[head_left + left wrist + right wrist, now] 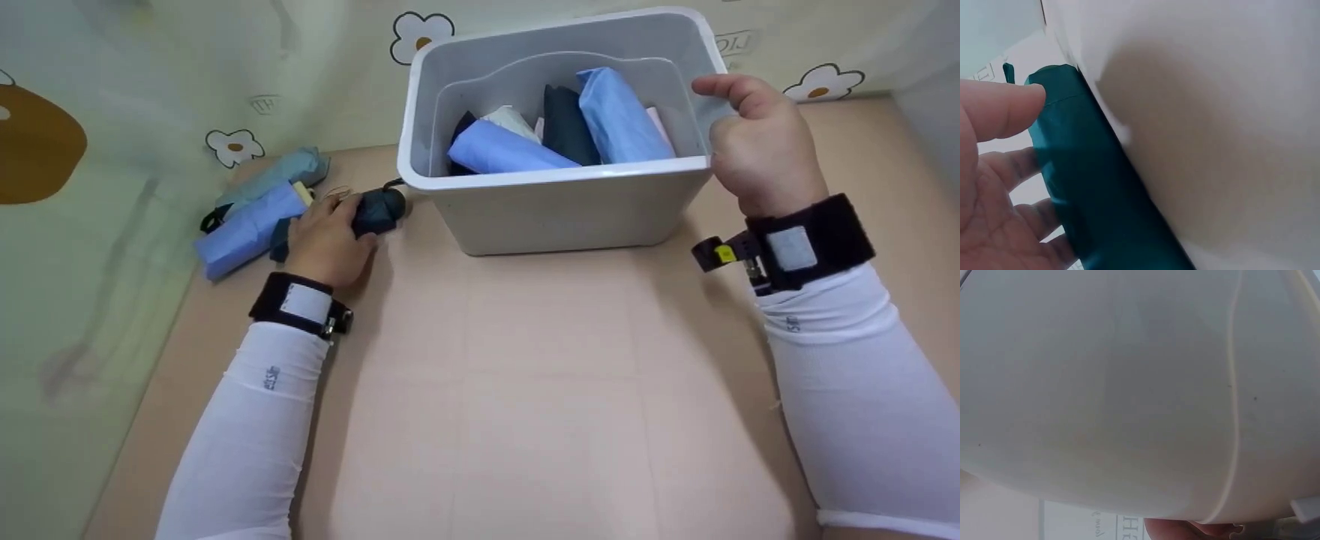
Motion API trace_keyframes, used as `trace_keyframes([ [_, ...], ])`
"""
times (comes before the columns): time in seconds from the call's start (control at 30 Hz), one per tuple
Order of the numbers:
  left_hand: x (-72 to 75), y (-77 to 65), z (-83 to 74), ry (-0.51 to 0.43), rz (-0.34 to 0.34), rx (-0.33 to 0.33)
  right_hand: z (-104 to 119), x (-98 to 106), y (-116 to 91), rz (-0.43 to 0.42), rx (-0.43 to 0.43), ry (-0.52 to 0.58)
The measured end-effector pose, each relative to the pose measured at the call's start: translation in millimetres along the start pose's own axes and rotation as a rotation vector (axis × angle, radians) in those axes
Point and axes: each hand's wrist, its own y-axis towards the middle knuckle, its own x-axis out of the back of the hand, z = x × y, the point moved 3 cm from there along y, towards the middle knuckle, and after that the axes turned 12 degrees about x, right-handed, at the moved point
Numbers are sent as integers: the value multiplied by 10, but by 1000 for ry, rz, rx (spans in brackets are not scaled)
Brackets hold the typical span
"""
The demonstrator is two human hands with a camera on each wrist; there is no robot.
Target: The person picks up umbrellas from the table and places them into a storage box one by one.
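Note:
In the head view my left hand (330, 240) is laid over a dark green folded umbrella (380, 210) on the table, left of the grey storage bin (562, 217). The left wrist view shows the thumb along one end of the umbrella (1089, 169) and the fingers on its far side. My right hand (772, 146) holds the bin's right rim, one finger reaching over it. The outer wall of the bin (1129, 394) fills most of the right wrist view, with fingertips (1176, 530) at its lower edge.
Beside my left hand lie a blue folded umbrella (247, 231) and a pale teal one (281, 176). Inside the bin are several more, among them a blue one (619, 116) and a dark one (568, 124). A flower-patterned curtain (315, 82) hangs behind.

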Motion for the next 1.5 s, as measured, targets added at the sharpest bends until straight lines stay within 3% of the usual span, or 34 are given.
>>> trace_keyframes([
  [0.3,-16,31,20,23,-26,17,6,-22,6,-11,32,-1],
  [0.7,-16,88,3,75,-44,41,8,-15,8,2,14,-13],
  [0.97,-11,112,-32,97,-14,49,6,-14,11,2,10,-10],
  [1.07,-13,124,-34,94,-16,53,2,-19,14,-2,13,-8],
  [1.3,-10,86,-46,48,-72,-5,-3,-23,15,-13,23,-21],
  [1.5,-12,80,-41,17,-84,4,3,-10,15,-1,-3,-26],
])
